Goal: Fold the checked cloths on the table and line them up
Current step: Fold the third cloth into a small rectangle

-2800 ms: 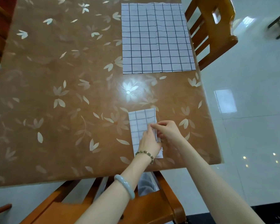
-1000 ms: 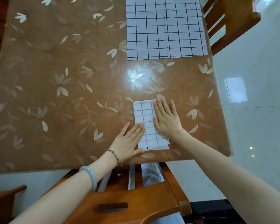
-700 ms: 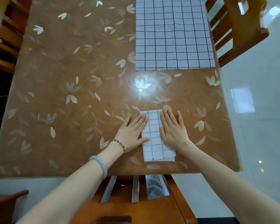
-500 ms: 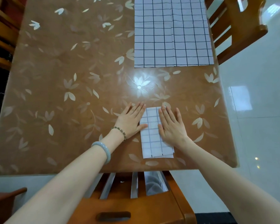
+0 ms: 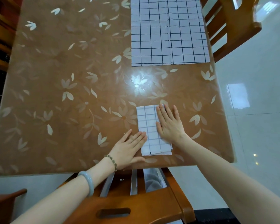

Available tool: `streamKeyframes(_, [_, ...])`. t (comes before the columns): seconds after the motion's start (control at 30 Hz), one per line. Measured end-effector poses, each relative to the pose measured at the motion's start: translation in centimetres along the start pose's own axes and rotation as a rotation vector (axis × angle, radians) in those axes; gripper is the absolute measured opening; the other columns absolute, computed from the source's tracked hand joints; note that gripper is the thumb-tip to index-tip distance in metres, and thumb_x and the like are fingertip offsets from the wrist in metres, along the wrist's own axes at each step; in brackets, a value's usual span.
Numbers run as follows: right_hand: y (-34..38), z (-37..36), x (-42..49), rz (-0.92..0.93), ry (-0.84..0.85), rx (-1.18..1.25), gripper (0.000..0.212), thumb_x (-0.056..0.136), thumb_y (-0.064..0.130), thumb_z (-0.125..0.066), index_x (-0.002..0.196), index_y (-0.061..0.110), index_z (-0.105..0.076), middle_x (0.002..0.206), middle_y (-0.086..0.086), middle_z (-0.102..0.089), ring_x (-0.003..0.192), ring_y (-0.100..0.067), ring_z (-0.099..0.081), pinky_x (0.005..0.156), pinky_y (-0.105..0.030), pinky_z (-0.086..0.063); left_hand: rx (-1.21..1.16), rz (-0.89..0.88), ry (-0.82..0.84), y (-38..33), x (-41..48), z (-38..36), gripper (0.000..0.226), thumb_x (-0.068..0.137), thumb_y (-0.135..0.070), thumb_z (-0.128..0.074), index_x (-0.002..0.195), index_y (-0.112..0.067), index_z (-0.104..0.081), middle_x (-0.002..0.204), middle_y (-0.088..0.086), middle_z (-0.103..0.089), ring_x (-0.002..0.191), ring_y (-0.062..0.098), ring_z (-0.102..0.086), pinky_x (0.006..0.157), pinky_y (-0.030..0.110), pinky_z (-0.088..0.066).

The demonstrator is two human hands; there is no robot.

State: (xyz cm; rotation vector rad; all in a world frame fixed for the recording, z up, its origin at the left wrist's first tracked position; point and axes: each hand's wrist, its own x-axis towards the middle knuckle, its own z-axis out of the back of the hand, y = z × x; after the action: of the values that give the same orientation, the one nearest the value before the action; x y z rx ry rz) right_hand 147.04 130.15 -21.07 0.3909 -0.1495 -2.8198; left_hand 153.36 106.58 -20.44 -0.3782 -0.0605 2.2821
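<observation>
So, both hands are flat on the job right now. The folded cloth [image 5: 149, 126] sits at about 5 o'clock on the table [image 5: 55, 94], close to the near edge, long side running away from the person. It's white with a thin dark grid, and at its near end the layers peek out a bit staggered, not quite flush.

The right hand [image 5: 169, 126] lies palm down over the right half of the folded cloth, fingers [image 5: 162, 111] straight and reaching up to its far right corner. It grasps nothing, just presses. The left hand [image 5: 128, 148] is also spread and relaxed, mostly on the table at 9 o'clock of the cloth, with only the fingertips [image 5: 142, 136] touching the lower left edge. No pinching or curling on either side.

The flat cloth [image 5: 168, 29] is spread out at about 1 o'clock on the table, well apart from the folded one, same grid pattern but bigger squares. Its far end is cut off by the top of the view and its right edge runs along the table's right edge.

On the left wrist there's a bead bracelet [image 5: 111, 160] and, further up the arm, a pale bangle [image 5: 87, 181]. A wooden near chair [image 5: 152, 202] is tucked in at 6 o'clock, another, the far chair [image 5: 229, 26], at 2 o'clock. A lamp glare [image 5: 137, 85] shines between the two cloths.
</observation>
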Motion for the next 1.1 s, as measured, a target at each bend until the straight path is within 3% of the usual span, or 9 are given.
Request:
streamKeyframes(0.13, [0.0, 0.1, 0.0, -0.005, 0.008, 0.003, 0.067, 0.098, 0.041, 0.000, 0.149, 0.002, -0.019, 0.156, -0.016, -0.020, 0.145, -0.030, -0.017, 0.115, -0.053, -0.006, -0.152, 0.160, -0.119, 2.2, 2.6, 2.4, 0.072, 0.097, -0.059, -0.016, 0.147, -0.008, -0.027, 0.153, 0.010, -0.030, 0.142, 0.022, -0.029, 0.118, 0.043, -0.015])
streamKeyframes(0.23, [0.0, -0.1, 0.0, -0.003, 0.012, -0.010, 0.064, 0.098, 0.040, -0.008, 0.149, 0.003, -0.016, 0.157, -0.015, -0.019, 0.146, -0.029, -0.015, 0.115, -0.053, -0.004, -0.545, 0.448, -0.342, 2.6, 5.1, 4.3, 0.050, 0.095, -0.031, -0.049, 0.138, -0.007, -0.045, 0.142, 0.010, -0.046, 0.129, 0.024, -0.045, 0.111, 0.040, -0.034])
streamKeyframes(0.37, [0.0, 0.0, 0.1, -0.001, 0.054, -0.044, 0.065, 0.095, 0.043, -0.003, 0.150, 0.008, 0.001, 0.160, -0.011, -0.001, 0.147, -0.026, 0.004, 0.116, -0.051, 0.006, -1.183, 0.939, -0.459, 0.9, 8.0, 7.0, 0.053, 0.084, -0.015, -0.070, 0.130, -0.011, -0.045, 0.119, -0.003, -0.054, 0.100, 0.008, -0.056, 0.081, 0.017, -0.045])
streamKeyframes(0.47, [-0.2, 0.4, 0.1, 0.010, 0.109, -0.049, 0.067, 0.089, 0.046, 0.011, 0.147, 0.012, 0.016, 0.159, -0.007, 0.013, 0.145, -0.023, 0.018, 0.115, -0.050, 0.014, -1.283, 1.126, -0.449, -0.3, 8.9, 7.3, 0.046, 0.079, -0.012, -0.075, 0.117, -0.007, -0.051, 0.107, 0.001, -0.060, 0.087, 0.009, -0.057, 0.064, 0.009, -0.041])
streamKeyframes(0.6, [-0.1, 1.6, 0.1, -0.002, 0.119, 0.013, 0.073, 0.086, 0.048, 0.007, 0.151, 0.013, 0.006, 0.160, -0.007, 0.007, 0.146, -0.025, 0.013, 0.114, -0.048, 0.015, -1.320, 1.089, -0.263, -2.3, 8.5, 6.5, 0.025, 0.078, -0.011, -0.075, 0.101, -0.006, -0.067, 0.099, 0.005, -0.071, 0.080, 0.015, -0.063, 0.060, 0.018, -0.047])
streamKeyframes(0.7, [0.4, 3.5, 0.2, -0.075, 0.081, 0.218, 0.061, 0.093, 0.032, -0.037, 0.149, 0.014, -0.020, 0.159, -0.014, -0.002, 0.147, -0.029, 0.005, 0.116, -0.045, 0.004, -1.328, 1.013, -0.209, -3.2, 7.9, 6.7, 0.016, 0.083, -0.011, -0.069, 0.098, -0.012, -0.068, 0.101, 0.006, -0.071, 0.082, 0.016, -0.064, 0.066, 0.024, -0.050])
streamKeyframes(0.8, [0.2, 6.3, 0.5, -0.159, 0.008, 0.561, 0.066, 0.085, 0.022, -0.059, 0.145, 0.015, -0.033, 0.152, -0.010, -0.030, 0.144, -0.028, -0.018, 0.115, -0.041, -0.013, -1.370, 0.860, -0.109, -2.5, 7.1, 8.0, 0.020, 0.086, -0.012, -0.066, 0.106, -0.012, -0.065, 0.105, 0.005, -0.070, 0.094, 0.021, -0.066, 0.079, 0.034, -0.055])
streamKeyframes(0.93, [-0.6, 10.5, 1.0, -0.098, 0.264, 0.882, 0.049, 0.080, 0.030, -0.071, 0.126, 0.021, -0.057, 0.121, 0.001, -0.063, 0.112, -0.019, -0.058, 0.100, -0.041, -0.044, -1.469, 0.699, 0.028, -1.0, 4.7, 10.2, 0.020, 0.085, -0.009, -0.067, 0.104, -0.012, -0.065, 0.103, 0.003, -0.070, 0.095, 0.019, -0.068, 0.081, 0.034, -0.056])
streamKeyframes(1.1, [-1.1, 13.4, 0.6, -0.092, 0.404, 0.927, 0.021, 0.076, 0.028, -0.072, 0.091, 0.013, -0.074, 0.094, -0.007, -0.072, 0.090, -0.018, -0.066, 0.093, -0.039, -0.047, -1.531, 0.623, 0.128, 0.5, 1.6, 12.3, 0.024, 0.082, -0.009, -0.071, 0.105, -0.012, -0.066, 0.106, 0.005, -0.072, 0.097, 0.023, -0.069, 0.085, 0.041, -0.056])
